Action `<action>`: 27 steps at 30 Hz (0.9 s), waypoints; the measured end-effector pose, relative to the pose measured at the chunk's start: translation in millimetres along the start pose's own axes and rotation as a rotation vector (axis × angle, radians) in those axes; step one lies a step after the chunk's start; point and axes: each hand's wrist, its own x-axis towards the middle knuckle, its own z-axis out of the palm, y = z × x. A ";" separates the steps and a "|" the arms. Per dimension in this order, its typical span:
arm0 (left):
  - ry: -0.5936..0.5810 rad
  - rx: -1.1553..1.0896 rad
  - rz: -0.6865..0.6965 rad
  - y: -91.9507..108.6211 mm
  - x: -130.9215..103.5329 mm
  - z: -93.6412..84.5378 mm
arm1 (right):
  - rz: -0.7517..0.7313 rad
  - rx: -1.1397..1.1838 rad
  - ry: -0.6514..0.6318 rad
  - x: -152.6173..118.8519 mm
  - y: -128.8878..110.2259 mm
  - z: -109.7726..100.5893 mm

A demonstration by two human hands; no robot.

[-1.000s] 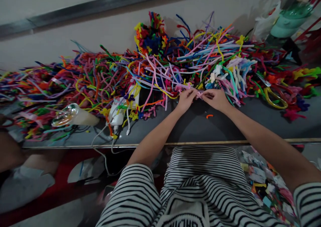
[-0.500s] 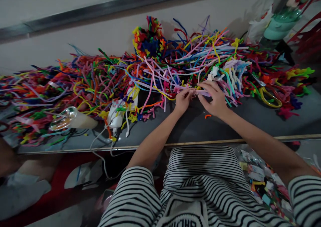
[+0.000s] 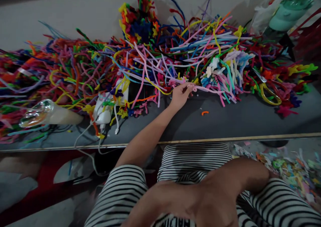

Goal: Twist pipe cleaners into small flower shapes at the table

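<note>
The right hand [image 3: 208,200], beside the left 0.5 s ago, now looms blurred near the camera; I cannot tell its grip. Beyond it, 1 curved orange scrap [image 3: 205,113] lies on the smooth grey table [image 3: 225,120]. The left hand [image 3: 181,94] pinches 1 fuzzy, bendy pink stem [image 3: 210,88] before the tangled, multicoloured heap [image 3: 95,66].

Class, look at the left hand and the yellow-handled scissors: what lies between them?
Between the left hand and scissors lie a pink pipe cleaner and a pastel bundle, as the head view shows.
</note>
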 end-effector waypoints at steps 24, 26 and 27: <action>0.001 -0.188 -0.157 5.4 3.6 5.5 | 2.064 -1.164 1.031 -328.3 57.2 -182.6; 0.014 -0.169 -0.162 5.9 3.9 4.2 | 1.960 -1.397 1.123 -332.4 50.9 -178.5; 0.013 -0.162 -0.159 5.8 4.0 3.6 | 1.889 -1.536 1.144 -334.6 47.3 -175.7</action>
